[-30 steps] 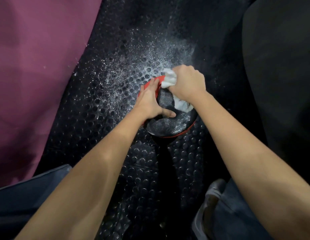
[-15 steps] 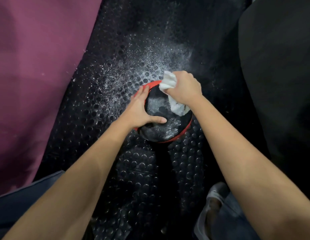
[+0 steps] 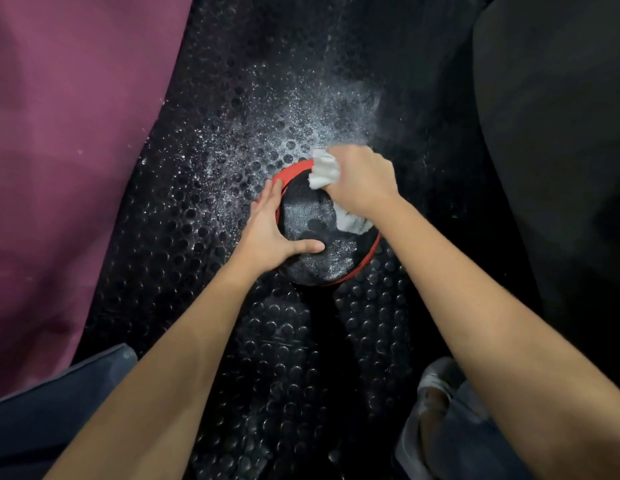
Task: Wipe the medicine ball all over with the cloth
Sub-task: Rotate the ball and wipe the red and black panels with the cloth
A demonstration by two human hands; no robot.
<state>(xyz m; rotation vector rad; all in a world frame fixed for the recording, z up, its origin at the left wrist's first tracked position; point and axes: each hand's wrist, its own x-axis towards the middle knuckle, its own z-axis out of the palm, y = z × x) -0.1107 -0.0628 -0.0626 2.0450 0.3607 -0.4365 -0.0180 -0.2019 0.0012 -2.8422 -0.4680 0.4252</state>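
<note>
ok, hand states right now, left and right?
Left hand: open, fingers straight, pressed on the medicine ball.
Right hand: closed, gripping the white cloth.

We see black studded rubber floor mat, raised round bumps all over. White powder scattered across mat's far middle. Purple mat beside it at left. Dark smooth surface at right. Grey shoe near bottom right, on studded mat.

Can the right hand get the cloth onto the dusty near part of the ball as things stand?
Probably yes. The right hand holds the cloth on the medicine ball; only the left hand's thumb lies beside that powdery patch.
</note>
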